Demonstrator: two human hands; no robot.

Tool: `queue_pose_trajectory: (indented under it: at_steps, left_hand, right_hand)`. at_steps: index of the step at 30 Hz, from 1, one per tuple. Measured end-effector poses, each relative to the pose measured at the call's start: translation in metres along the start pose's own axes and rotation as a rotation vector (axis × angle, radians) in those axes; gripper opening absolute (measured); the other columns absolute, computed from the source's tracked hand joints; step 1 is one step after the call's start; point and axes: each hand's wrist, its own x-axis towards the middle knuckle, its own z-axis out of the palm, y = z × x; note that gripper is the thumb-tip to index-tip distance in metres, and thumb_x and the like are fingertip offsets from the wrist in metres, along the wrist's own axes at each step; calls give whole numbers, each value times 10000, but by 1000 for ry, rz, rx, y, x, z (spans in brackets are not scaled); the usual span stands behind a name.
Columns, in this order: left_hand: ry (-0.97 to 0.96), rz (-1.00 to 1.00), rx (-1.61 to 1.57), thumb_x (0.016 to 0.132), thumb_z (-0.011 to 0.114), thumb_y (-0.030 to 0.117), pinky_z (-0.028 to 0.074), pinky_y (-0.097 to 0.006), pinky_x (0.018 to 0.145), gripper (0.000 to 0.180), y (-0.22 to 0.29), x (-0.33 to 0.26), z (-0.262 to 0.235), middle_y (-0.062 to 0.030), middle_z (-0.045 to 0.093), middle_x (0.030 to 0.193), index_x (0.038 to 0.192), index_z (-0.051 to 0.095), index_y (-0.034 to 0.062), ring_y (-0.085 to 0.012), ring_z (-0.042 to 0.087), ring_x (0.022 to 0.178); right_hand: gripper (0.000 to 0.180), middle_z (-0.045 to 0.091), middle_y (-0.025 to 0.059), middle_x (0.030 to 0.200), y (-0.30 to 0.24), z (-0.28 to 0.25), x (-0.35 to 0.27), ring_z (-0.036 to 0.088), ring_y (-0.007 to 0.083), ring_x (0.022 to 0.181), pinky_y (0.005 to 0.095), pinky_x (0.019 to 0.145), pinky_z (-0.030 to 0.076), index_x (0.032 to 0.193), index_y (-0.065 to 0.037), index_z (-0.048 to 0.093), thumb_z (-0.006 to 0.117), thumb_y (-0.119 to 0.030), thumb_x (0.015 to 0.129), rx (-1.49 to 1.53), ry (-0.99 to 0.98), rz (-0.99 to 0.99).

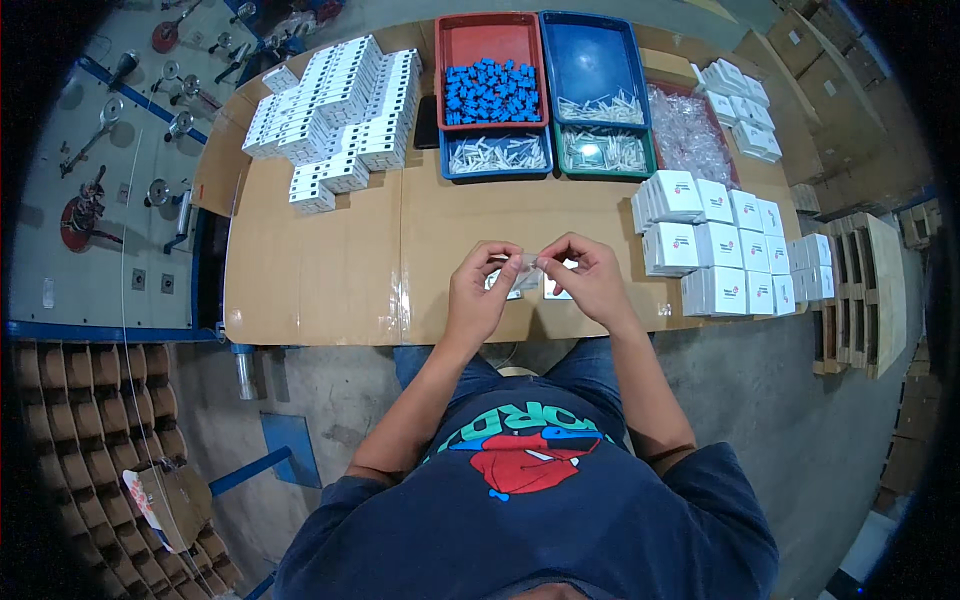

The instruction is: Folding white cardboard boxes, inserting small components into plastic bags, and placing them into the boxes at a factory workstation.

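Near the front edge of the cardboard-covered table, my left hand [479,287] and my right hand [590,280] face each other, thumbs and fingertips pinched. Between them they hold a small clear plastic bag [527,272]; its contents are too small to make out. Beneath my fingers lie two small white pieces, one white piece [512,294] by my left hand and another white piece [556,291] by my right hand. Both are partly hidden by my hands.
White boxes stand stacked at the far left [340,110] and right [715,240]. Farther back, a red tray [487,40] holds blue plugs, a blue tray [595,60] holds white pieces, and clear plastic bags [690,135] lie heaped. A dark phone-like slab [427,122] lies beside the left stack.
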Motion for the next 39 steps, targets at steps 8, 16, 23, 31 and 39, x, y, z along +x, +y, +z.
queue_pose_trajectory:
  at_steps: [8, 16, 23, 31, 39]
  left_hand:
    - [-132, -25, 171, 973, 685, 18, 554, -274, 876, 109, -1, -6, -7, -88, 692, 1041, 1049, 713, -56, -153, 692, 952]
    - [-174, 203, 520, 929, 715, 41, 582, -311, 771, 100, -5, -14, -13, -132, 718, 936, 992, 719, -37, -226, 740, 848]
    - [-161, -135, 508, 955, 705, 81, 579, -327, 760, 143, -58, -50, -37, -121, 715, 939, 1035, 698, -37, -223, 734, 850]
    - [-235, -397, 157, 972, 691, 37, 565, -277, 879, 221, -86, -66, -79, -85, 694, 1093, 1177, 644, -31, -154, 685, 1025]
    - [-83, 13, 326, 929, 721, 13, 571, -283, 793, 99, -100, -10, -86, -87, 703, 1012, 1021, 743, -17, -158, 703, 913]
  right_hand:
    - [78, 694, 16, 855, 12, -3, -6, 612, 53, 747, 229, 598, 493, 954, -17, 702, 719, -88, 928, -104, -38, -14]
    - [95, 698, 30, 825, 24, 6, -12, 621, 80, 730, 258, 615, 514, 978, 3, 708, 692, -84, 943, -199, -80, -67]
    - [119, 718, 107, 786, 64, 26, -35, 679, 123, 758, 310, 670, 548, 1015, 31, 697, 652, -70, 974, -554, -94, -146]
    - [141, 698, 89, 1021, 115, 35, -43, 702, 162, 908, 273, 805, 595, 1129, 49, 654, 584, 5, 1016, 208, -143, 294]
    - [115, 665, 94, 1135, 133, 45, 20, 666, 180, 1072, 315, 937, 583, 1057, 45, 675, 625, 45, 953, -121, -125, -80]
